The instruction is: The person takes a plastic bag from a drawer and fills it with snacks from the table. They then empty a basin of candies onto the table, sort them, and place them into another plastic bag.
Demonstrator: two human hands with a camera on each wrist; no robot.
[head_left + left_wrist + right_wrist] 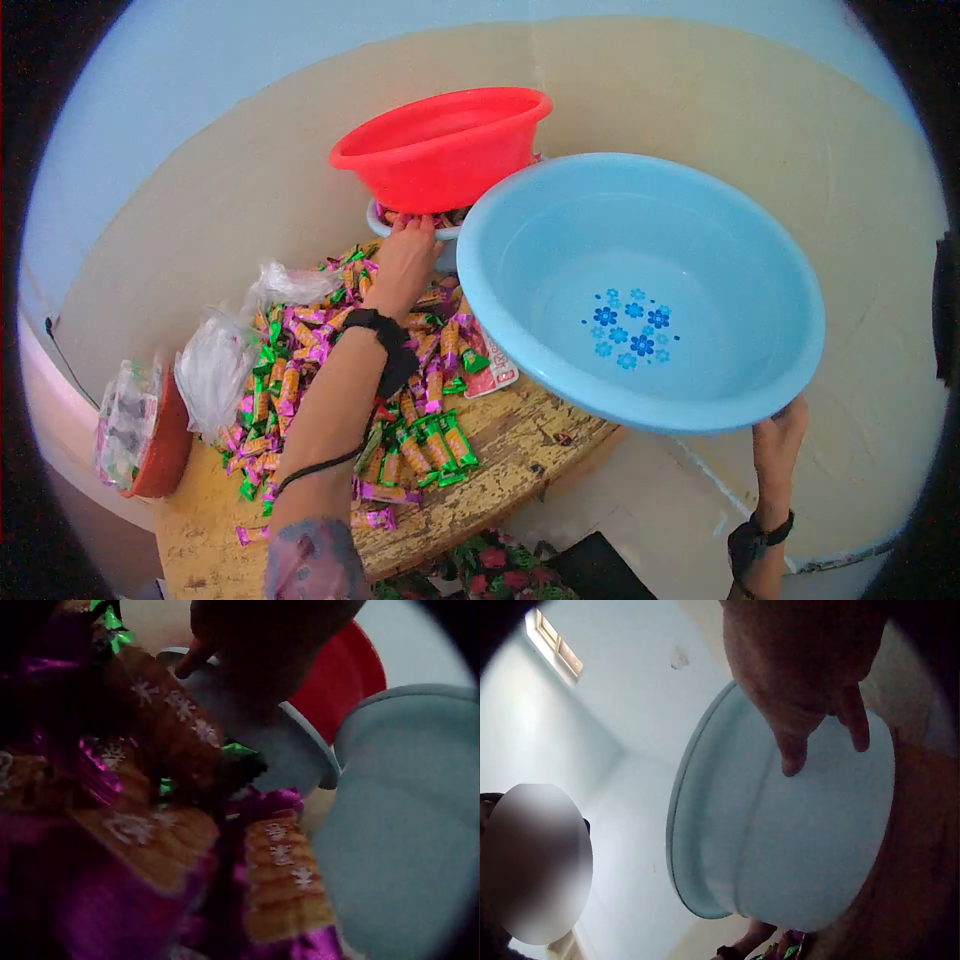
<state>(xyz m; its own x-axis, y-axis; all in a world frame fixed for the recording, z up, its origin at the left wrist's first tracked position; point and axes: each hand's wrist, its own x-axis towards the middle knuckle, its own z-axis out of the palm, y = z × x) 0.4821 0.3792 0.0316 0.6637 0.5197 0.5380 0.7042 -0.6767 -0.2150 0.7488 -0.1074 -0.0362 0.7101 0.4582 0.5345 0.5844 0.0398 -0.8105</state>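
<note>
Clearly light-blue basin (pixel 640 240), round, glossy, flower-printed.

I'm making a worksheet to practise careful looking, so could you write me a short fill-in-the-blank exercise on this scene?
1. The person's ____ hand supports the big, flower-patterned basin.
2. The flowers printed inside that basin are coloured ____.
3. The basin sitting above the small, snack-filled basin is coloured ____.
4. Wrapped snacks lie heaped on the table, and their wrappers show purple and ____ ends.

Missing words: right; blue; red; green.
</note>
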